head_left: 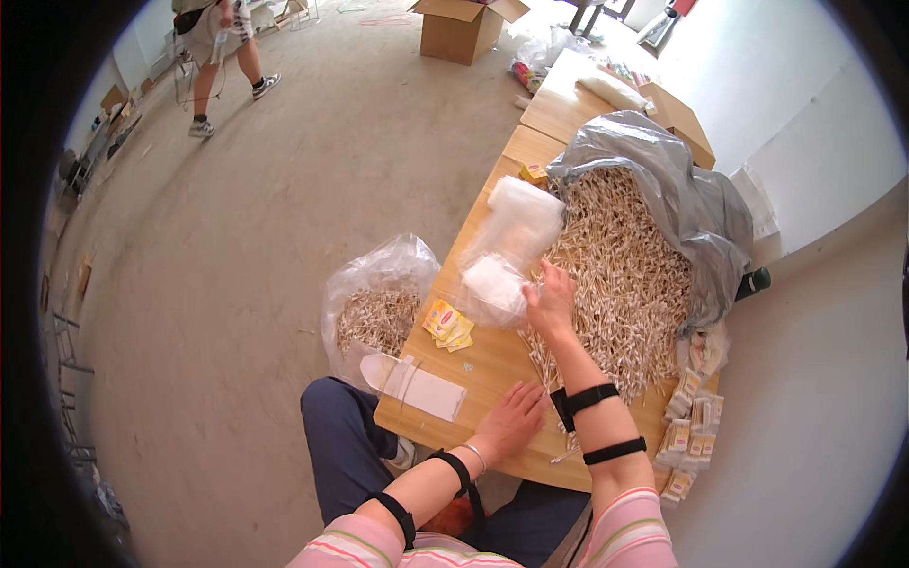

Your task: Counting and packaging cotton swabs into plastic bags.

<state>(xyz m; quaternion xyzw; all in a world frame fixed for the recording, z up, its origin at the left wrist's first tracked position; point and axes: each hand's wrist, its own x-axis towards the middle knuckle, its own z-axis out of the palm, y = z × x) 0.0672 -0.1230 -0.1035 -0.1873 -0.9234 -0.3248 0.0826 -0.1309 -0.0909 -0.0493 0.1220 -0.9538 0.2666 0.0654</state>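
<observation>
1. While the left hand (512, 417) lies palm down on the smooth, wood-grained bench (507, 362), its fingers extended and holding nothing, the right hand (551, 299) reaches further forward with its fingers bent.
2. The right fingertips are at the right edge of the clear plastic bags (494, 280); whether they pinch the film or a swab cannot be told.
3. Those bags lie on the bench directly left of the swabs, thin, glossy and crumpled, turning milky white where the layers bunch together.
4. The cotton swabs (620, 275) form a broad, loose heap of slim tan sticks with pale, soft tips, crossing at every angle; a few stray toward the near edge.
5. A grey plastic sack (653, 156), wrinkled and shiny, drapes around the heap's far and right sides.
6. Left of the right hand, flat yellow-and-white cards (447, 324) overlap in a small fan.
7. Nearer the bench's left corner lies a flat white piece (436, 395) with a rounded tongue and a band around it.
8. Beside the bench's left edge, a translucent sack (407, 254) gapes around more swabs.
9. Small, boxy, clear-wrapped packets (686, 437) with yellow labels cluster at the right edge.
</observation>
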